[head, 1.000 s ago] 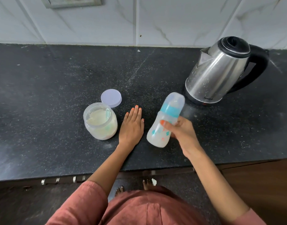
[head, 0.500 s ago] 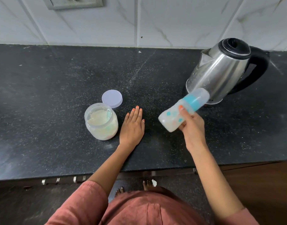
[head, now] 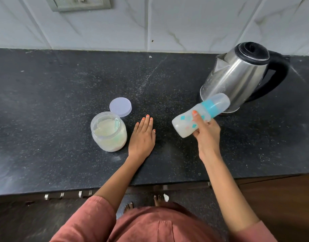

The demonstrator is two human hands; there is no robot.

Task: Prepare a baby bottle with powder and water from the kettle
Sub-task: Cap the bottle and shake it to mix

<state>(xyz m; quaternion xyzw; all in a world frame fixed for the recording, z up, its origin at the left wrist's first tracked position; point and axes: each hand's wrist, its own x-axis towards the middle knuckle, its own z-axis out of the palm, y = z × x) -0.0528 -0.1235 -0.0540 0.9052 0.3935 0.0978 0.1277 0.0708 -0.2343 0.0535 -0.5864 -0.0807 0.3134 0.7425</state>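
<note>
Bottle: baby bottle (head: 201, 114) has swung from nearly upright a second ago to a slant, with its capped end now up and to the right, in front of the kettle (head: 237, 75) and clear of the table (head: 63, 84).
Hard to see: the bottle covers the kettle's lower left edge. Its fill level is unclear. The wall socket (head: 78, 3) is cut off at the top.
Around: the open powder jar (head: 109, 131) stands left of centre with a pale scoop inside. Its lid (head: 120, 107) lies flat just behind.
Left: left hand (head: 142, 135) lies flat on the table beside the jar, fingers straight, holding nothing.
Right: right hand (head: 207, 131) is wrapped round the bottle's middle, thumb on top.
</note>
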